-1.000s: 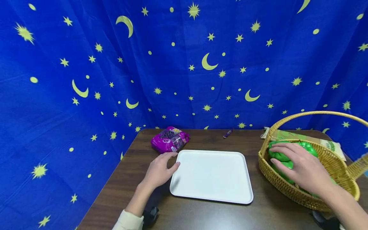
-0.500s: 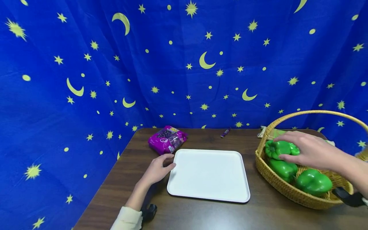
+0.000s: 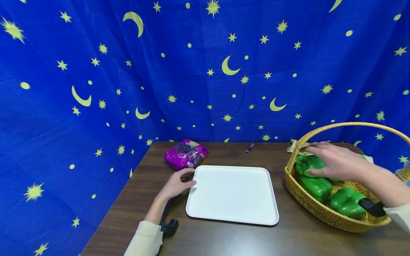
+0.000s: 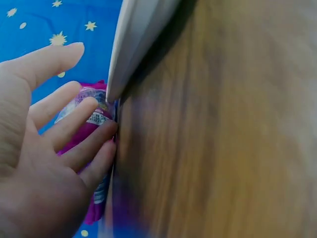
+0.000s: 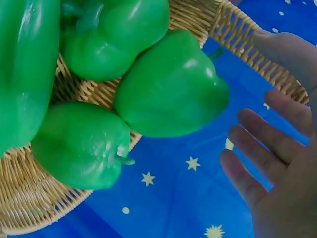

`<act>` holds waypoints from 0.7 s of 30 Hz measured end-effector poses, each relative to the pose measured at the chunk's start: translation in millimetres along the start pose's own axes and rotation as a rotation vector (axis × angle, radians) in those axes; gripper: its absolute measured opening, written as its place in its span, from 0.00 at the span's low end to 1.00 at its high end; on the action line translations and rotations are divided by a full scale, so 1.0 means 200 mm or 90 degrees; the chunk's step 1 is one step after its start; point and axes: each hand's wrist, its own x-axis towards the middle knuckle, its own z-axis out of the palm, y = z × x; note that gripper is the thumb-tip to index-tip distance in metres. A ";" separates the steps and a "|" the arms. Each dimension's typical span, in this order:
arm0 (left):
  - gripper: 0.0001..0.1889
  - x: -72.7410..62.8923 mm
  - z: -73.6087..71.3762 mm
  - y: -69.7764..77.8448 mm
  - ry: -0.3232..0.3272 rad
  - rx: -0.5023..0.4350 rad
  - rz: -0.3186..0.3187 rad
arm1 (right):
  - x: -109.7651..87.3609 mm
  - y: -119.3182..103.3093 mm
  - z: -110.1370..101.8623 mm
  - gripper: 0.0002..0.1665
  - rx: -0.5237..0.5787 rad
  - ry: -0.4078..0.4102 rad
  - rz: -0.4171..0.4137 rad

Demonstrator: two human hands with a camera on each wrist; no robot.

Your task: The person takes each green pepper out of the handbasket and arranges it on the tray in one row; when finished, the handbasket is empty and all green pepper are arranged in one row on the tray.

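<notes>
My left hand (image 3: 175, 184) is at the left edge of a white rectangular tray (image 3: 232, 195), thumb and fingers relaxed and apart. In the left wrist view the fingers of that hand (image 4: 54, 158) are spread and hold nothing; the tray rim (image 4: 131, 44) is just beyond. Over a wicker basket (image 3: 307, 208) reaches my right hand (image 3: 339, 163), above several green bell peppers (image 3: 317, 187). In the right wrist view the right hand (image 5: 282, 168) has straight, separated fingers, with a gap between them and the nearest bell pepper (image 5: 173, 89).
A purple snack bag (image 3: 185, 155) lies behind the tray's left corner. One small wrapped candy (image 3: 251, 147) is near the back edge. The basket's tall arched handle (image 3: 352, 124) rises beside my right arm. Behind the brown table (image 3: 141, 206) hangs a blue star-patterned curtain (image 3: 192, 71).
My right hand has lifted toward the back of the basket, uncovering the front bell peppers, then shifted slightly left. The left hand stays by the tray.
</notes>
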 end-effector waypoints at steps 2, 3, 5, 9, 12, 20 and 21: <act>0.25 0.00 0.01 -0.01 0.004 0.011 -0.001 | 0.01 0.01 0.02 0.46 0.007 0.007 -0.003; 0.24 0.01 0.02 -0.02 0.003 0.015 -0.001 | 0.01 0.01 0.03 0.45 0.012 0.007 -0.004; 0.23 0.00 0.03 -0.03 -0.002 0.019 -0.002 | 0.02 0.01 0.05 0.44 0.020 -0.001 -0.003; 0.21 -0.01 0.04 -0.06 -0.011 0.018 -0.001 | 0.03 0.03 0.09 0.42 0.018 -0.024 -0.009; 0.20 -0.01 0.05 -0.07 -0.010 0.025 0.003 | 0.02 0.05 0.14 0.43 0.010 -0.031 -0.016; 0.19 -0.02 0.06 -0.07 -0.005 0.039 -0.001 | 0.01 0.09 0.21 0.45 0.017 -0.027 -0.004; 0.19 -0.02 0.05 -0.07 -0.005 0.039 0.000 | 0.02 0.09 0.21 0.45 0.016 -0.024 -0.004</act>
